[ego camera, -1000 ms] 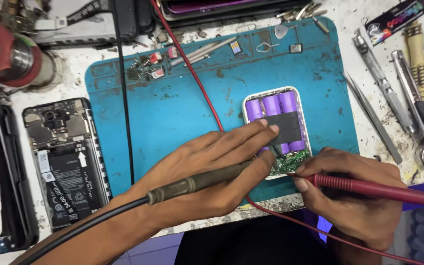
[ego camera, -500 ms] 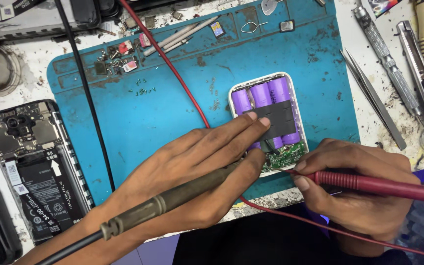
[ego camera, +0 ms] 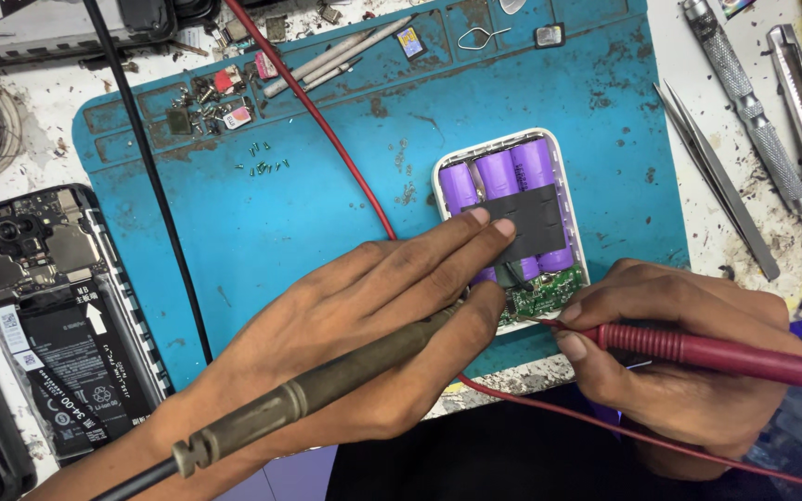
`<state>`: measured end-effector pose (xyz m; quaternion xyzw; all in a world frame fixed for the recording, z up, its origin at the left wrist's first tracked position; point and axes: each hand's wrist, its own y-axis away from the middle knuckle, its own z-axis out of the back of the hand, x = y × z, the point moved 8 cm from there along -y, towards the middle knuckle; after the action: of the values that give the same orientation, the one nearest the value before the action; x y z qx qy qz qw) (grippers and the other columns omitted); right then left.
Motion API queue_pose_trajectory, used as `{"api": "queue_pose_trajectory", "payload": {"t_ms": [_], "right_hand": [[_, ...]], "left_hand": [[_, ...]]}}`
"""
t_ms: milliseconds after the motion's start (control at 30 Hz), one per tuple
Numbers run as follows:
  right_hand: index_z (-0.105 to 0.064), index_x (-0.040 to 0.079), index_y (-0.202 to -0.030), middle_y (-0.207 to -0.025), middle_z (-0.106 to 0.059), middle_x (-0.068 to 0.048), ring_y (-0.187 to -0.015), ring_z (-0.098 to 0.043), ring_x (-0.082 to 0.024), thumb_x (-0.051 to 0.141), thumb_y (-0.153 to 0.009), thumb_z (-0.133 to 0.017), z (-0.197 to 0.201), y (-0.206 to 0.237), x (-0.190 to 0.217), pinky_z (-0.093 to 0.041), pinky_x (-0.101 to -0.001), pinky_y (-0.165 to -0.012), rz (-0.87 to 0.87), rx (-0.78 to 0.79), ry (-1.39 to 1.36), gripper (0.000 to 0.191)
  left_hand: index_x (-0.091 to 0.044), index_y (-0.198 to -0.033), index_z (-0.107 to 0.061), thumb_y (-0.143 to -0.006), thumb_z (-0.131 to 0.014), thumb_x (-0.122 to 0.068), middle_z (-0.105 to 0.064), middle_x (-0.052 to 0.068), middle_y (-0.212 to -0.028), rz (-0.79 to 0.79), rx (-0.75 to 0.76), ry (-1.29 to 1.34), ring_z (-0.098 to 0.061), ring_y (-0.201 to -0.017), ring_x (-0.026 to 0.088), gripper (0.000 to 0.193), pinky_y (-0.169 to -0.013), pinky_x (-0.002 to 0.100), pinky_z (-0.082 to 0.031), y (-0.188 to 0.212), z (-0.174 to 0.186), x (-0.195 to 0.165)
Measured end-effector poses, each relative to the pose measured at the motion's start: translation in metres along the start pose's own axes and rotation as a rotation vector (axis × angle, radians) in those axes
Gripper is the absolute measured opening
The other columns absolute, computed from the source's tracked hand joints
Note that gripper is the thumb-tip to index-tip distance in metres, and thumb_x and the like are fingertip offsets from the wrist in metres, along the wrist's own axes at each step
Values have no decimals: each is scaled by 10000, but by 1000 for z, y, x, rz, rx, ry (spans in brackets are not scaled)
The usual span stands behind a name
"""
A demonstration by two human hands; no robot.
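Left hand (ego camera: pixel 364 315) closed round a dark test probe (ego camera: pixel 327 385), thumb and palm clamping its shaft, two fingers stretched flat onto the black tape over the purple cells. Right hand (ego camera: pixel 679 357) pinched shut on a red test probe (ego camera: pixel 726 353), metal tip resting on the green circuit board (ego camera: pixel 545 295). Both probe tips meeting at the near end of an opened white power bank (ego camera: pixel 512 223), lying on the blue work mat (ego camera: pixel 327 204). Red lead (ego camera: pixel 313 111) and black lead (ego camera: pixel 146 158) trailing across the mat. Further out: opened phone (ego camera: pixel 48 306) at left, tweezers (ego camera: pixel 717 181) and metal tools at right.
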<state>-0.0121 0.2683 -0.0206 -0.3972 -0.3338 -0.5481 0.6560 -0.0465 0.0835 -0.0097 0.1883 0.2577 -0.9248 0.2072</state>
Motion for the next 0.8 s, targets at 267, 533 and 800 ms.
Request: {"api": "queue_pose_trajectory", "payload": {"t_ms": [267, 533, 800], "right_hand": [[-692, -13, -931, -839, -737, -106, -769, -779, -186, 83, -829, -820, -1, -5, -2, -601, -288, -697, 45, 50, 0, 190], [-694, -12, -915, -830, -739, -112, -759, -785, -193, 83, -824, -817, -1, -8, -4, -598, -289, -677, 59, 78, 19, 180], [-689, -14, -906, -820, -737, -115, -750, -786, -196, 77, -819, -813, -1, -9, -5, -599, -295, -667, 72, 80, 8, 176]], "left_hand": [[26, -1090, -684, -934, -684, -104, -642, 228, -1339, -7, -45, -20, -635, -1278, 298, 203, -890, 386, -606, -7, 9, 3], [29, -1072, -694, -929, -695, -109, -655, 227, -1314, -6, -53, -25, -649, -1258, 283, 199, -898, 371, -605, -13, 15, 5], [21, -1070, -697, -924, -694, -124, -657, 221, -1315, -7, -49, -44, -648, -1259, 274, 206, -897, 362, -600, -14, 16, 5]]}}
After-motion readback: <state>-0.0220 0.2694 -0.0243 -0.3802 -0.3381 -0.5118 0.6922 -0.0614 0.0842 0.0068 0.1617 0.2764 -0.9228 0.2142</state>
